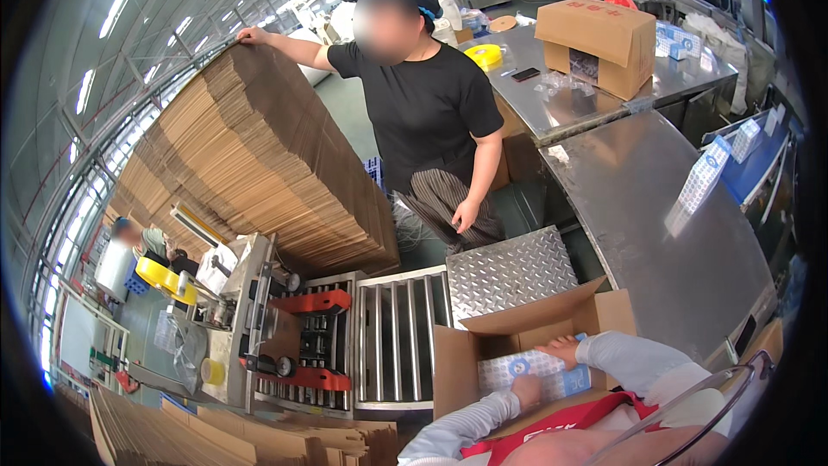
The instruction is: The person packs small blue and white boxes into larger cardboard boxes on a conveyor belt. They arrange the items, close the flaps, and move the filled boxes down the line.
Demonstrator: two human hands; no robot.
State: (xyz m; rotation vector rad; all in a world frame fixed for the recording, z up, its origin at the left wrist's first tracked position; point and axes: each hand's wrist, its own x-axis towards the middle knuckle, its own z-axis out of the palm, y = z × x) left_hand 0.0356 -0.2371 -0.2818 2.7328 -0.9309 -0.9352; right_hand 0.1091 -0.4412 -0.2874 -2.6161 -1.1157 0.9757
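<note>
An open cardboard carton (454, 371) stands in front of me, flaps up, with blue-and-white patterned packs (504, 369) lying inside. My left hand (527, 391) reaches in from the near side, its fingers bent against a pack and partly hidden. On the right, my right hand (563, 351) is curled over the far end of the same row of packs, its fingers on the upper edge. A second light-blue pack (569, 380) shows between my forearms. Both hands are low within the carton walls.
A roller conveyor (401, 336) leads left to a carton taping machine (302, 341). Beyond the carton lies a diamond-plate metal surface (513, 274). A co-worker (423, 103) stands beside tall stacked flat cartons (259, 138). At right, a steel table (655, 198) holds upright packs (703, 174).
</note>
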